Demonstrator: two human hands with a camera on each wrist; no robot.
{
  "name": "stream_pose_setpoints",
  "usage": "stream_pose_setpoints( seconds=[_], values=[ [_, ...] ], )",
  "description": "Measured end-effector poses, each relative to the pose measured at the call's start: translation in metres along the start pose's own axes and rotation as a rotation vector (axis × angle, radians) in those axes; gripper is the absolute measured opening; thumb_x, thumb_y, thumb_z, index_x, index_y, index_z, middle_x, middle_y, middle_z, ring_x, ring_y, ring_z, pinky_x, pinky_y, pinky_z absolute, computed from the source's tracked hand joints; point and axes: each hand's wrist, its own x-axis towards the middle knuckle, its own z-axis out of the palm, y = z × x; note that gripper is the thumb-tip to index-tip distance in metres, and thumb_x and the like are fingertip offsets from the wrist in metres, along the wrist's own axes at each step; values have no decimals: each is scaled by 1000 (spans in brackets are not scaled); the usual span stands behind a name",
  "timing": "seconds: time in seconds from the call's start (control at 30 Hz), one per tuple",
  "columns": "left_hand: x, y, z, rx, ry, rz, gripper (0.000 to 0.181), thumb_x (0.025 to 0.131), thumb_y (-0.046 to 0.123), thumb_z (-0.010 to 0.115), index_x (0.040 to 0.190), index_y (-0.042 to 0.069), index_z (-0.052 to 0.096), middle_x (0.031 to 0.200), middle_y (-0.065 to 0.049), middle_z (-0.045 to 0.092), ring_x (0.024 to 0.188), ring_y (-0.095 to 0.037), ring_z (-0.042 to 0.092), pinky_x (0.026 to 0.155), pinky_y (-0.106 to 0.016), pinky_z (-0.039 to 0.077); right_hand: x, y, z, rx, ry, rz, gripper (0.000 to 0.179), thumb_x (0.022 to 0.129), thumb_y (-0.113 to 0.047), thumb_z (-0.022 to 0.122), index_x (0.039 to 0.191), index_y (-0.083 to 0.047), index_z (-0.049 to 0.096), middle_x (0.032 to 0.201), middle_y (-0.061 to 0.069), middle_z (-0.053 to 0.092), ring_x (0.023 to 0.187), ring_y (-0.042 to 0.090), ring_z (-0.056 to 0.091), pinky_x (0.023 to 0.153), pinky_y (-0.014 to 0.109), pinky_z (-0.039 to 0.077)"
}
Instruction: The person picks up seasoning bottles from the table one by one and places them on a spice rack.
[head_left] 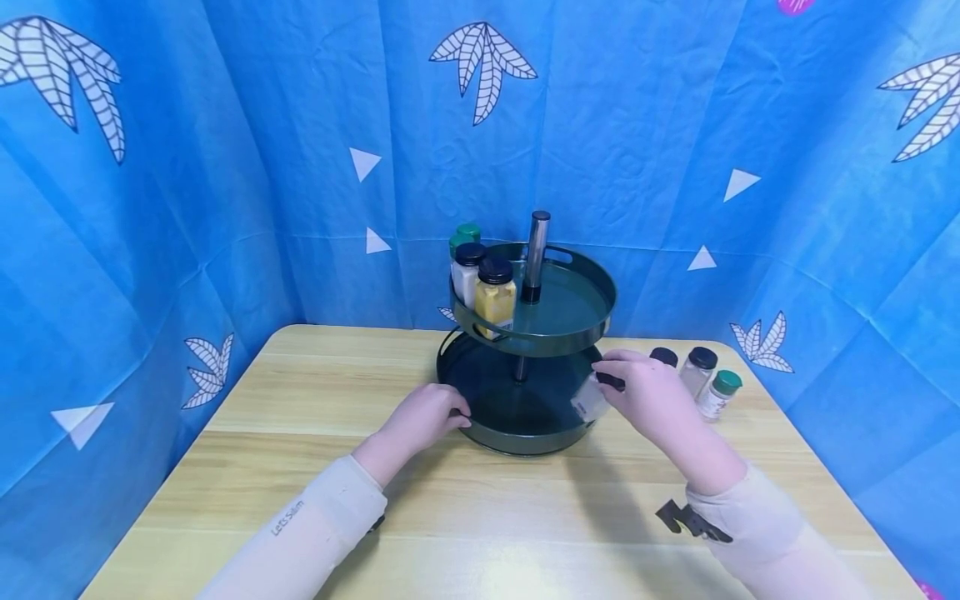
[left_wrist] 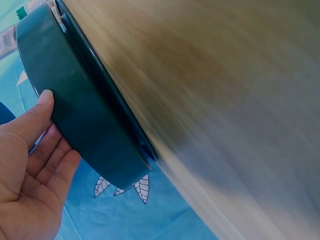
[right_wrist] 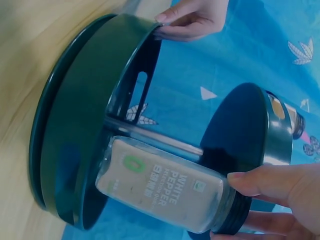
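Note:
A dark green two-tier rack (head_left: 525,442) with round trays and a metal post stands on the table. My left hand (head_left: 429,417) pinches the lower tray's rim at the left, with the thumb outside and fingers at the inner side. My right hand (head_left: 651,392) grips a white pepper jar (right_wrist: 162,182) by its black cap (right_wrist: 234,212). Tilted, the jar has its base inside the lower tray at the right. On the upper tray's left side are a yellow-filled jar (head_left: 495,304), a white-filled jar (head_left: 465,282) and green-capped containers (head_left: 468,229) partly hidden behind.
Right of the rack, beyond my right hand, stand a black-capped jar (head_left: 699,372), a green-capped shaker (head_left: 720,396) and another black-lidded jar (head_left: 663,356), mostly hidden. A blue patterned curtain (head_left: 322,167) surrounds the wooden table (head_left: 300,400) at the back and sides.

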Motion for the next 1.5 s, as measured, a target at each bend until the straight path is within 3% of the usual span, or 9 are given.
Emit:
stream_pose_setpoints(
  seconds=[0.27,0.67,1.5],
  values=[
    [1,1,-1,1,-1,2,7,88,19,79,91,13,78,93,1,73,90,-17,68,85,-33,56,2,-8,13,27,32,-73,26,82,-4,82,107,-2,76,110,18,71,95,34,71,78,46,60],
    [0,0,0,8,4,21,7,87,18,79,91,12,78,94,0,73,91,-18,68,85,-33,56,5,-25,30,62,26,-98,26,82,-7,82,108,-4,77,108,14,72,88,29,72,74,40,61],
    [0,-1,1,13,17,38,6,86,17,80,90,12,78,93,0,74,90,-18,69,84,-33,57,13,-52,62,78,68,-191,26,81,-12,84,106,-10,78,112,12,71,95,27,72,82,42,60]
  ],
)
